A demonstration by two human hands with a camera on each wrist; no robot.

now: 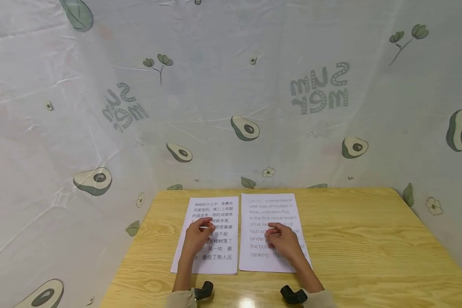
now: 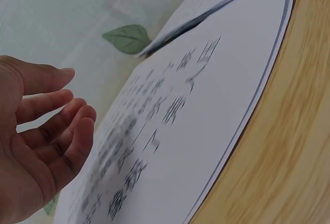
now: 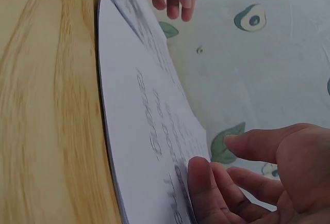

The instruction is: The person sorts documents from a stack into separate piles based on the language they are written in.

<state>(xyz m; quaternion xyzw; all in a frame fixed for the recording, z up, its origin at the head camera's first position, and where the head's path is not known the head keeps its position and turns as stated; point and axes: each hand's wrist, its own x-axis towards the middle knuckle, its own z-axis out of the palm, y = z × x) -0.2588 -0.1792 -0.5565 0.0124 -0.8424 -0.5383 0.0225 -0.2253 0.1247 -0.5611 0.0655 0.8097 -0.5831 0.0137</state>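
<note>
Two stacks of printed paper lie side by side on the wooden table. My left hand (image 1: 197, 236) hovers over the left stack, a paper stack with Chinese text (image 1: 215, 265). In the left wrist view, the fingers (image 2: 77, 144) of that hand are loosely curved, with a gap to the thumb and nothing between them. Over the other paper stack, printed with English text (image 1: 267, 203), is my right hand (image 1: 282, 240). Its fingers are loosely bent too and hold nothing, as the right wrist view shows. Each hand covers part of the text beneath it.
The wooden table (image 1: 354, 244) reaches far to the right of the papers. Behind it hangs a pale curtain (image 1: 211, 98) printed with avocados, leaves and mirrored lettering. Dark wrist mounts (image 1: 292, 295) sit at both sleeves near the front edge.
</note>
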